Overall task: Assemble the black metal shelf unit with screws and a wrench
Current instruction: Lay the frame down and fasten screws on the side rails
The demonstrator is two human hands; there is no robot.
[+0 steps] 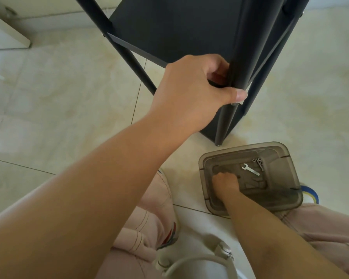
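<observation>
Shelf unit upright; hardware in the box.

We note the black metal shelf unit (181, 27) standing on its round legs, dark panels fixed between them. A small silver wrench (250, 169) lies flat in the smoky plastic box (286, 198), a few screws (258, 160) clustered just beside its far end.

Black shelf unit (179, 27); silver wrench (250, 169); smoky-grey bin (286, 200); cream floor tiles (58, 97).

Both forearms are bare, with no sleeves, watch or rings to see. The left hand (191, 91) and the right hand (226, 183) wear no gloves. The legs are in pale pink trousers (149, 224) with lighter stitched seams. Beside the trousers sits a white shoe (170, 236) with red stripes.
</observation>
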